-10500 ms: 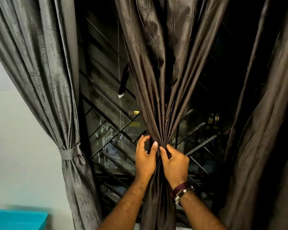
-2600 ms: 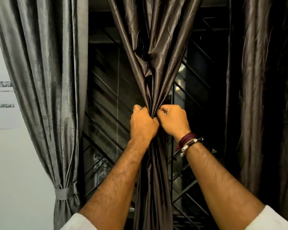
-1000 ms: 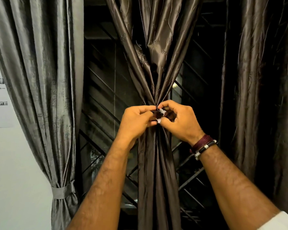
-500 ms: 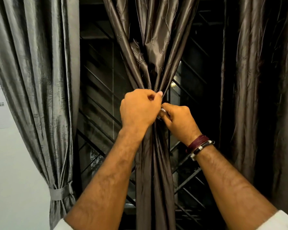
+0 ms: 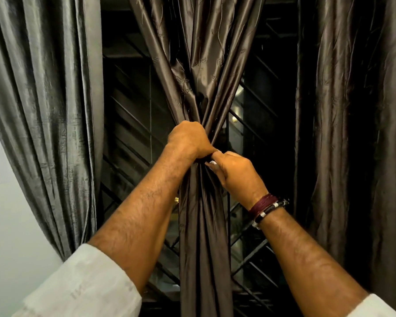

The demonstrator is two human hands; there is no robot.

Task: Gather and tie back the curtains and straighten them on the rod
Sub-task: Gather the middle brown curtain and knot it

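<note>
A dark brown satin curtain (image 5: 199, 56) hangs in the middle, bunched to a narrow waist at mid-height. My left hand (image 5: 189, 139) grips that waist from the left with curled fingers. My right hand (image 5: 236, 172) sits just below and to the right, pinching something at the bunched fabric; a small white bit (image 5: 212, 163) shows at its fingertips. Whether a tie band runs round the curtain is hidden by both hands. The curtain's lower part (image 5: 204, 248) falls straight between my forearms.
A grey curtain (image 5: 44, 99) hangs at the left beside a pale wall (image 5: 14, 236). Another dark curtain (image 5: 352, 110) hangs loose at the right. Behind the curtains stands a dark window with a black metal grille (image 5: 133, 124).
Over the last second my left hand rose above my right and closed round the gathered waist. My right hand dropped slightly and keeps pinching at the bunch. The camera came closer.
</note>
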